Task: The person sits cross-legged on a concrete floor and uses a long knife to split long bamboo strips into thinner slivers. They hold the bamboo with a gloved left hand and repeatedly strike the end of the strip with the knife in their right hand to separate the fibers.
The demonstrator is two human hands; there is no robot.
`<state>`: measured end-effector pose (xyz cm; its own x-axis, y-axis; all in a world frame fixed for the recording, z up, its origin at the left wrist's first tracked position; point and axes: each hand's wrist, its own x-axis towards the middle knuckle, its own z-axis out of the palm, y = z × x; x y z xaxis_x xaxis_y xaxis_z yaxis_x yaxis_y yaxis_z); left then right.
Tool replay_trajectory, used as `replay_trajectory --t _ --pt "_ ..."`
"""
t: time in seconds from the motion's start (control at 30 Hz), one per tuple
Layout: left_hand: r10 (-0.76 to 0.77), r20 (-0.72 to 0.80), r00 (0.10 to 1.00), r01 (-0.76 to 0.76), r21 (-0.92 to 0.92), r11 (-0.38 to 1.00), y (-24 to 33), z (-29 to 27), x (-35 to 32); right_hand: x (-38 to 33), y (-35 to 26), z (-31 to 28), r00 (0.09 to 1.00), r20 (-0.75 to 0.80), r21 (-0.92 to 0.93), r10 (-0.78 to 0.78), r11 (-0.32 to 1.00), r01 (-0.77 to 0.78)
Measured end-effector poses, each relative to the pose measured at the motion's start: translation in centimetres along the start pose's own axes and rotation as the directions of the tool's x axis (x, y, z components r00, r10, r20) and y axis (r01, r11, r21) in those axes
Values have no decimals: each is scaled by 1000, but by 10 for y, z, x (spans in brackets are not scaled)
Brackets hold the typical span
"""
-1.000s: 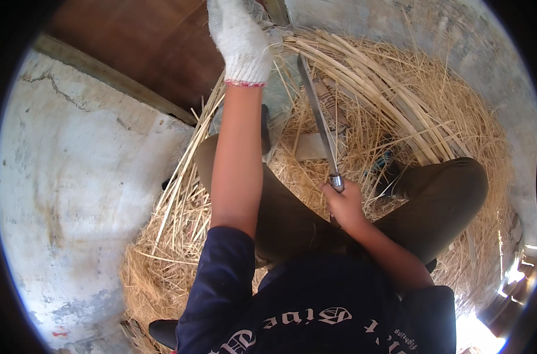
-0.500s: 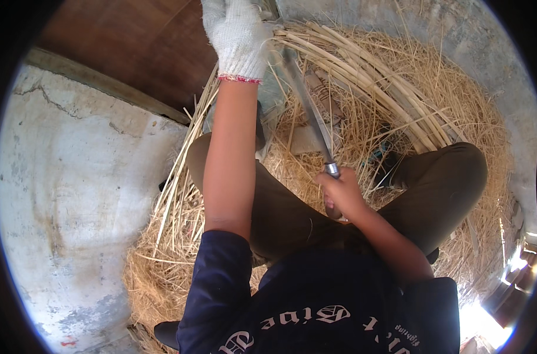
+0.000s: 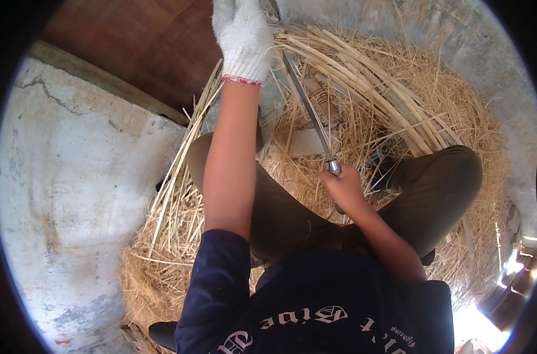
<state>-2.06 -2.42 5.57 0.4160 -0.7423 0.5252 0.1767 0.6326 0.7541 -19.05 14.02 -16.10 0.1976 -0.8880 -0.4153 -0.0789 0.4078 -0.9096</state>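
Observation:
My right hand (image 3: pixel 345 186), bare, is wrapped round the handle of a long narrow-bladed knife (image 3: pixel 311 112). The blade slants up and away to the left, above the shavings between my legs. A metal collar joins blade and handle. My left hand (image 3: pixel 243 44), in a white knit glove with a red-edged cuff, is stretched far forward at the upper edge. Its fingers are partly cut off by the frame, so what they hold, if anything, is hidden. Beyond the blade tip, a bundle of pale split bamboo strips (image 3: pixel 368 76) curves to the right.
More thin strips (image 3: pixel 177 171) lean along my left side. Fine shavings (image 3: pixel 475 124) cover the floor around my bent legs (image 3: pixel 430 177). A cracked pale wall (image 3: pixel 91 177) stands at the left, a brown board (image 3: pixel 138 53) at the far left. A wooden piece (image 3: pixel 324 97) lies beyond the knife.
My left hand has shifted slightly right and nearer. The knife and my right hand have moved a little to the right, with the right hand still gripping the handle.

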Motion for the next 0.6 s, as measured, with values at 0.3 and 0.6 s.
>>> replay_trajectory --t 0.3,0.6 --pt "83 57 995 -77 -95 993 -11 -10 -2 7 10 4 983 -95 53 -160 985 166" --pt "99 115 988 -80 -155 985 -10 -18 3 3 6 4 954 -182 61 -239 965 253"
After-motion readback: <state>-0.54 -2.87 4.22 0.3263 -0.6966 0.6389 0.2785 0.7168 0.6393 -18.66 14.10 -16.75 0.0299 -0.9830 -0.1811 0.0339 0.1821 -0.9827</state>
